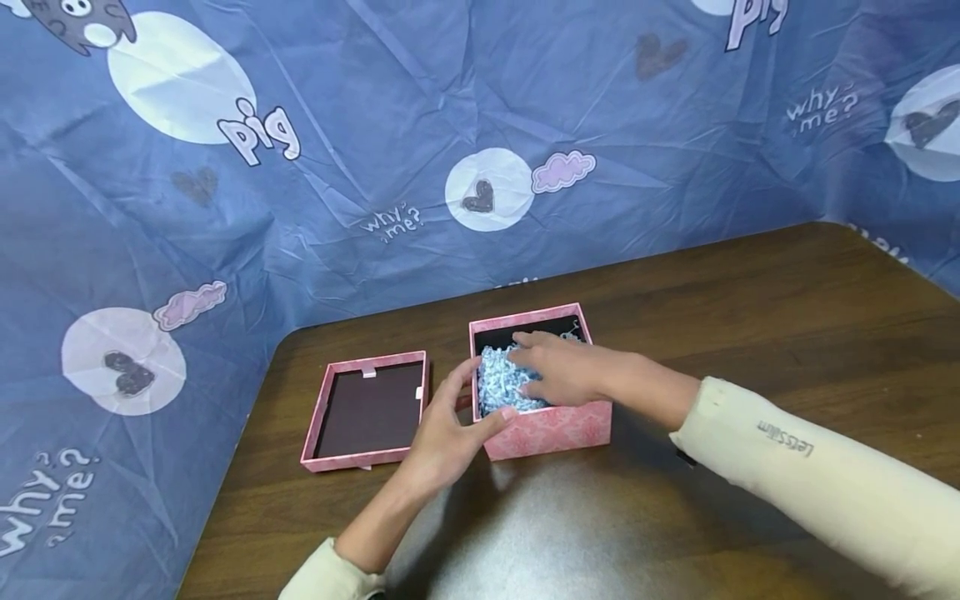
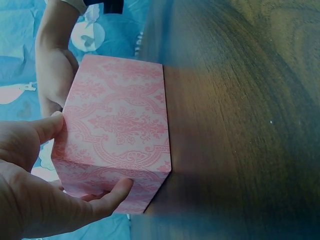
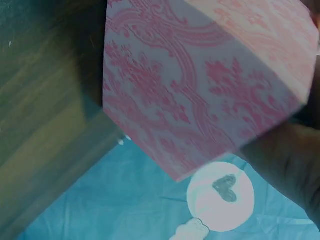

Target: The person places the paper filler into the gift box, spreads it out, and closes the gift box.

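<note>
A pink patterned box (image 1: 551, 431) stands uncovered on the table, light-blue shredded paper (image 1: 504, 382) filling much of its dark inside. At its near left corner my left hand (image 1: 446, 429) holds the box, thumb at the front rim and fingers along the left side. In the left wrist view, the left hand (image 2: 55, 195) spans that corner. My right hand (image 1: 562, 367) reaches over the box's right wall and rests on the shredded paper, fingers spread. In the right wrist view the box wall (image 3: 185, 95) hides the fingertips.
Left of the box lies its pink lid (image 1: 367, 408), dark inside facing up, with small white tabs. Both stand on a brown wooden table (image 1: 735, 308). A blue printed cloth (image 1: 360, 108) hangs behind the table and along its left side.
</note>
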`<state>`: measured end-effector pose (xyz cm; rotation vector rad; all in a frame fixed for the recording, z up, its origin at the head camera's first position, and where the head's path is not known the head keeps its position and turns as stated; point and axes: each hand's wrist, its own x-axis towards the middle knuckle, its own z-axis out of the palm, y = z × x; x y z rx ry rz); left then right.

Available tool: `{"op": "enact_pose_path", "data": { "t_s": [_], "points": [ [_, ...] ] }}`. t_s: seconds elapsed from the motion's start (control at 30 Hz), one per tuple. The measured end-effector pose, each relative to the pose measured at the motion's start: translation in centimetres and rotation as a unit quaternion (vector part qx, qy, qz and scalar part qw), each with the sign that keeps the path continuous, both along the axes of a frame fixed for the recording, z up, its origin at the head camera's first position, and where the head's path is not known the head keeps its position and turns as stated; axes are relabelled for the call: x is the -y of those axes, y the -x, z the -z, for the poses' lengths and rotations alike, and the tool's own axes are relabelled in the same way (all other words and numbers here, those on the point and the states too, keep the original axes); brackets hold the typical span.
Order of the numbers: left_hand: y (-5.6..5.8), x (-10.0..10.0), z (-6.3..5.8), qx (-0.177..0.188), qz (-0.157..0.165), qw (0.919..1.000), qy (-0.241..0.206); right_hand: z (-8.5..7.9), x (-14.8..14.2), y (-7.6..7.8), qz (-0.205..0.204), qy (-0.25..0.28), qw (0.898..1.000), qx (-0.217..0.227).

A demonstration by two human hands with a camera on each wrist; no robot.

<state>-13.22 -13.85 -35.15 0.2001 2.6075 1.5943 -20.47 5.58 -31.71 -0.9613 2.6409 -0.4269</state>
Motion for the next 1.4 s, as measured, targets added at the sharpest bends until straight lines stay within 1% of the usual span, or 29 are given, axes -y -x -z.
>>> {"op": "enact_pose_path", "data": {
  "t_s": [0.2,0.37,0.53,0.8,0.93,1.1,1.2,1.3,1.4],
  "points": [
    [0.0,0.1,0.0,-0.002,-0.004,1.0000,-0.004,-1.4,-0.6,-0.4,-0.003,0.015,0.999,-0.052],
    [-0.1,0.2,0.1,-0.008,-0.010,0.9999,-0.003,-2.3,-0.9,-0.6,-0.003,0.039,0.997,-0.072],
    [-0.1,0.4,0.1,-0.012,-0.011,0.9999,0.000,-2.6,-0.9,-0.9,-0.002,0.057,0.994,-0.094],
    [-0.1,0.7,0.1,-0.021,-0.010,0.9997,-0.002,-2.6,-0.5,-1.1,0.009,0.076,0.991,-0.108],
    [-0.1,0.9,-0.2,-0.020,-0.022,0.9995,-0.008,-2.6,0.0,-1.3,0.011,0.095,0.989,-0.110],
    [-0.3,1.3,-0.7,0.001,-0.037,0.9992,-0.012,-2.6,0.6,-1.5,0.009,0.112,0.988,-0.108],
    [-0.4,1.7,-0.9,0.015,-0.039,0.9989,-0.018,-2.6,1.0,-1.7,0.006,0.122,0.987,-0.104],
    [-0.4,2.2,-1.1,0.027,-0.045,0.9986,-0.010,-2.7,1.4,-1.8,0.002,0.127,0.987,-0.103],
    [-0.4,2.8,-1.3,0.029,-0.054,0.9981,-0.001,-2.8,1.8,-1.9,-0.003,0.133,0.986,-0.104]
  ]
}}
